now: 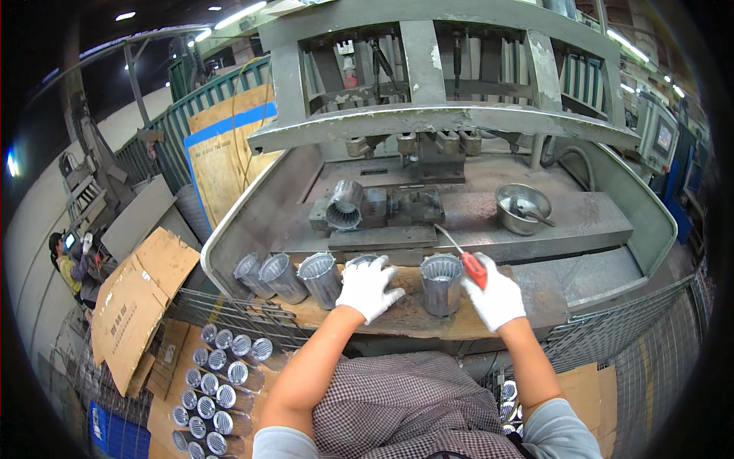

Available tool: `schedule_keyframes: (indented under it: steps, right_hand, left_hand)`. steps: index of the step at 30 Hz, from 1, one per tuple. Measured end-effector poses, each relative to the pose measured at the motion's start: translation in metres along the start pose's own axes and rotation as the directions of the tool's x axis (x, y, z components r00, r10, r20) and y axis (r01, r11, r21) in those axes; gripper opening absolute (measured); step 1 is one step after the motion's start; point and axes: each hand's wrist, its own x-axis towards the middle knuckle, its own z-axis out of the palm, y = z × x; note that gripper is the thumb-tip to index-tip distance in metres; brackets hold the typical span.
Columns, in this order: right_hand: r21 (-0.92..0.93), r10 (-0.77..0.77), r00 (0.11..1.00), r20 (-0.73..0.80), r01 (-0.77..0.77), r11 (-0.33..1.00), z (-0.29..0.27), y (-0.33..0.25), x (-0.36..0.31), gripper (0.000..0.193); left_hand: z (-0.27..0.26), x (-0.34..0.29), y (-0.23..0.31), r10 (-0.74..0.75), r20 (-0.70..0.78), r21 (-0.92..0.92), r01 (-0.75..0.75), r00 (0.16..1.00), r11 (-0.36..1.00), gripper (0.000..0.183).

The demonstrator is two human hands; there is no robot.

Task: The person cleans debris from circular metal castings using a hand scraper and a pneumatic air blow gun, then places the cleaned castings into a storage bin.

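My right hand (497,300), in a white glove, is closed around the red handle of a hand tool (474,269) with a thin, slightly bent metal shaft pointing up and left. Beside it an open-topped ribbed metal cylinder (441,291) stands upright on the wooden board (397,327). My left hand (365,289), also gloved, has its fingers and thumb spread. It covers most of another metal cylinder (362,261), whose rim shows above the knuckles; any contact between them is hidden. To its left stand three similar cylinders (319,280) in a row, the outer ones leaning.
Ahead, a further cylinder (345,205) lies tilted at the machine fixture (413,206). A metal bowl (524,208) holding a dark-handled tool stands right on the bed. The machine's heavy crossbeam (451,118) hangs above. Many cylinders (218,359) stand lower left by cardboard (138,306); a person (73,268) is far left.
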Motion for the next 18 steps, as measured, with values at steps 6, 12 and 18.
schedule_keyframes:
  steps: [6,12,18]
  right_hand:
    - [-0.003,0.185,0.97,-0.161,-0.187,0.982,-0.054,0.066,-0.026,0.044]
    - [0.209,0.361,0.831,-0.423,-0.299,0.931,-0.102,0.176,-0.049,0.045]
    - [-0.213,0.4,0.779,-0.483,-0.547,0.81,-0.088,0.265,-0.073,0.049]
  left_hand:
    - [-0.012,0.015,-0.007,-0.185,-0.046,-0.212,0.172,0.982,0.962,0.055]
    - [0.004,0.074,-0.069,-0.616,-0.021,-0.367,0.567,0.788,0.737,0.066]
    - [0.037,0.121,-0.096,-0.713,-0.056,-0.146,0.7,0.699,0.699,0.061]
